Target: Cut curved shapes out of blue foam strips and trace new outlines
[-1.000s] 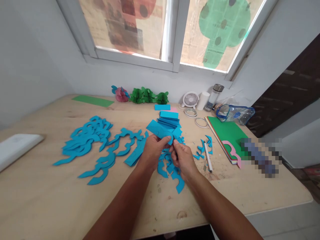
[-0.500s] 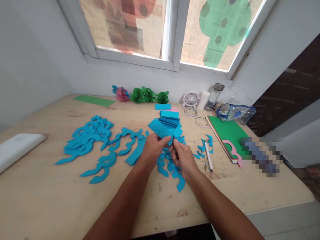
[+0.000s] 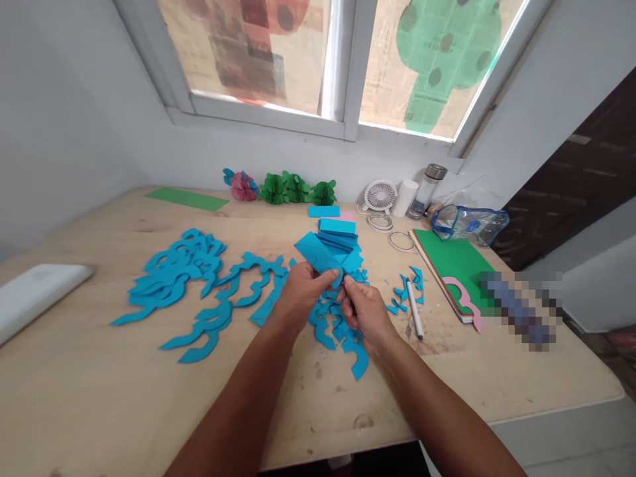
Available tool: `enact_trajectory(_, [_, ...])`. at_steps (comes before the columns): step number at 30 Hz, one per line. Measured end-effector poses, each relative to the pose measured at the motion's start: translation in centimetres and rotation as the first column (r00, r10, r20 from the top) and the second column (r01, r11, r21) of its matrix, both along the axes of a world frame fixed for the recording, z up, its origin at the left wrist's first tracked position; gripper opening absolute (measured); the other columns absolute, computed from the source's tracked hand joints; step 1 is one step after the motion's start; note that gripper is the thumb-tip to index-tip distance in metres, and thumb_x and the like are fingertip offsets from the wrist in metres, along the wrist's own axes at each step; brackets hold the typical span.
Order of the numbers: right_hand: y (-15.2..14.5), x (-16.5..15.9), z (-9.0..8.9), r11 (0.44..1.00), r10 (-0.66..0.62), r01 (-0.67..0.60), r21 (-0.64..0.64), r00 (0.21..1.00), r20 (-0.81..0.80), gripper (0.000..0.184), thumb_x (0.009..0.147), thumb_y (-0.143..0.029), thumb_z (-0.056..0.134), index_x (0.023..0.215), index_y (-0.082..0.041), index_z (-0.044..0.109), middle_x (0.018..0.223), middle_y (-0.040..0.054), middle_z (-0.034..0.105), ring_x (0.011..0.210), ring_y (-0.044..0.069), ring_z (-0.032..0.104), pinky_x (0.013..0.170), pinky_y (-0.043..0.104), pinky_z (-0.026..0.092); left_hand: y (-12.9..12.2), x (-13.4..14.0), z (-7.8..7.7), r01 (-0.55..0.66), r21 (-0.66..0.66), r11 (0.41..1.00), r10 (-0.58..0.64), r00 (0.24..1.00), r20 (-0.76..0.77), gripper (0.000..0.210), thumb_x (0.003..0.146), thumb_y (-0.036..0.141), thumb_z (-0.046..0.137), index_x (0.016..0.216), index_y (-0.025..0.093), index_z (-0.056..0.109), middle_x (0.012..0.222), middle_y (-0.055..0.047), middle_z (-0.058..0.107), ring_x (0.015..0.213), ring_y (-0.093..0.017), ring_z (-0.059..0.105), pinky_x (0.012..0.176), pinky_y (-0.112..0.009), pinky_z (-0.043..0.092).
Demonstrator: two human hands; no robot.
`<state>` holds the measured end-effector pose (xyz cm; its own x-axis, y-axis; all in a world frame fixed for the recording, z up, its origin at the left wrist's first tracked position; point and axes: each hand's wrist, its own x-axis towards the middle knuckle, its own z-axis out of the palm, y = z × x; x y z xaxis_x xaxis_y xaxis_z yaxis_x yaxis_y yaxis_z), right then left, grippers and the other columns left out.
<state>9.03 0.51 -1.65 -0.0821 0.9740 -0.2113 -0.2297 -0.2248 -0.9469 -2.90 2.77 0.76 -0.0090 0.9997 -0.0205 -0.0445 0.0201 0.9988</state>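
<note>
Between thumb and fingers my left hand (image 3: 309, 291) pinches a folded piece of blue paper (image 3: 315, 252) with curved lines drawn on it. My right hand (image 3: 365, 306) is closed at the paper's near right edge, around what look like scissors; only a bit of dark handle shows and the blades are hidden. Blue cut-offs (image 3: 325, 331) lie on the table under both hands. A blue paper strip (image 3: 271, 305) is partly covered by my left hand. Just beyond the held piece stands a stack of folded blue paper (image 3: 338, 228).
Wavy blue cut-outs (image 3: 171, 271) are heaped at left. Right of my hands lie a white pen (image 3: 414, 310), scraps (image 3: 397, 295) and green sheets (image 3: 447, 265) with a pink cut-out (image 3: 461, 298). Tape rolls (image 3: 380, 222), a small fan (image 3: 380, 196) and a bottle (image 3: 426, 192) stand behind.
Almost nothing differs. Both hands stay at the blue paper, with only a very slight shift of the hands and the view.
</note>
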Motion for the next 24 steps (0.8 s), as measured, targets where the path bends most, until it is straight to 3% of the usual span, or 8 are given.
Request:
enact_trajectory(8, [0.0,0.0,-0.1,1.0,-0.001,0.001,0.005,1.0,0.001,0.049,0.07,-0.064,0.062,0.062,-0.016,0.056,0.037,-0.0078,0.042,0.028,0.004,0.025,0.03,0.019,0.012,-0.4,-0.2,0.8,0.02,0.025,0.999,-0.019,0.999,-0.043,0.04,0.058,0.034,0.07,0.043,0.019,0.036,0.044,0.007,0.03,0.045,-0.007,0.023,0.042,-0.023,0.018])
enact_trajectory(15, [0.0,0.2,0.1,1.0,0.015,-0.015,0.002,1.0,0.001,0.048,0.069,-0.064,0.064,0.062,-0.016,0.057,0.036,-0.0072,0.042,0.028,0.004,0.025,0.03,0.019,0.011,-0.5,-0.2,1.1,0.05,0.025,0.998,-0.05,0.999,0.011,0.037,0.057,0.032,0.071,0.043,0.019,0.04,0.044,0.006,0.033,0.046,-0.007,0.026,0.044,-0.023,0.024])
enact_trajectory(24, [0.1,0.3,0.0,0.998,0.055,-0.055,0.01,0.998,-0.015,0.049,0.069,-0.064,0.063,0.062,-0.016,0.057,0.035,-0.0075,0.041,0.027,0.003,0.024,0.031,0.02,0.01,-0.2,-0.9,0.6,0.153,0.022,0.988,-0.152,0.988,-0.017,0.029,0.063,0.036,0.066,0.047,0.017,0.051,0.048,0.002,0.05,0.049,-0.011,0.043,0.052,-0.025,0.036])
